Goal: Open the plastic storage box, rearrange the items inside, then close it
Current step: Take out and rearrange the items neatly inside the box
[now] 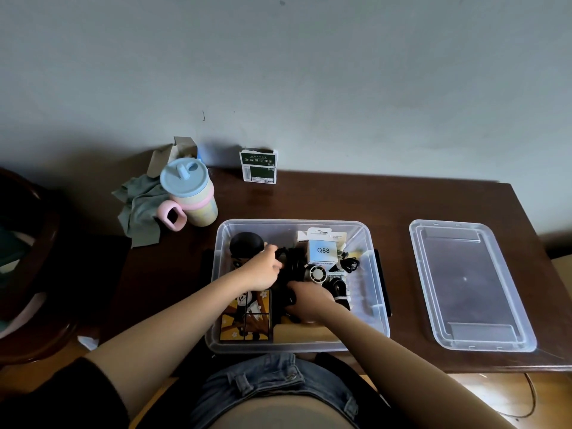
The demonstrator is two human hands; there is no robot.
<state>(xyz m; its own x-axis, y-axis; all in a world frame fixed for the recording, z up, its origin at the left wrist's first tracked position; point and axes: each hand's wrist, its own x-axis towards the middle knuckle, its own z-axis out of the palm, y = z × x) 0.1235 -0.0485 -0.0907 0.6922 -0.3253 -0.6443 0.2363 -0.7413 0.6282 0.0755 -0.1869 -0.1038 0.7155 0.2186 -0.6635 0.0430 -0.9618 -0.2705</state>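
We see the open plastic storage box on the tabletop, lid well apart. Left hand and right hand grip tangled black cables, their ends hidden. A sippy cup stands behind.

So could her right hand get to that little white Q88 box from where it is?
Probably yes. The right hand is already inside the open storage box, the Q88 box stands just beyond it, uncovered, and the lid lies aside.

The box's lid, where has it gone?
In the head view, the clear lid lies flat on the brown table, to the right of the open storage box, apart from it.
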